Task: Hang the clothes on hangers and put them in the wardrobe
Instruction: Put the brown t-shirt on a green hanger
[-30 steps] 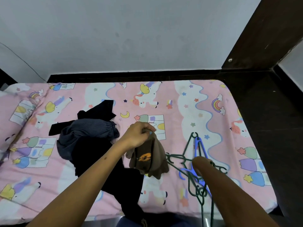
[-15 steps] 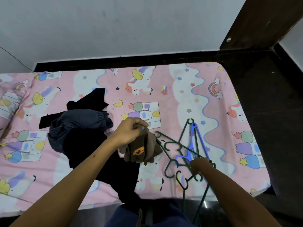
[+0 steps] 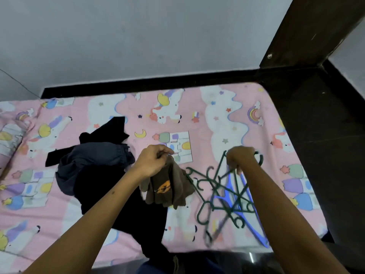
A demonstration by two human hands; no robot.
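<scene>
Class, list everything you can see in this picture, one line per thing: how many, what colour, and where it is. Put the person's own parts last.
brown garment: one, brown with an orange print, hanging from the left hand above the bed.
dark clothes pile: several pieces, black and dark blue-grey, on the left half of the bed; exact count unclear.
green hangers: several, dark green, tangled on the right of the bed; count unclear.
blue hanger: at least one, blue, under the green ones.
bedsheet: one, pink with unicorns and rainbows, covering the bed.
wall: white, behind the bed.
dark wooden panel: one, upper right.
left hand: grips the brown garment.
right hand: grips the hangers near their hooks.
</scene>
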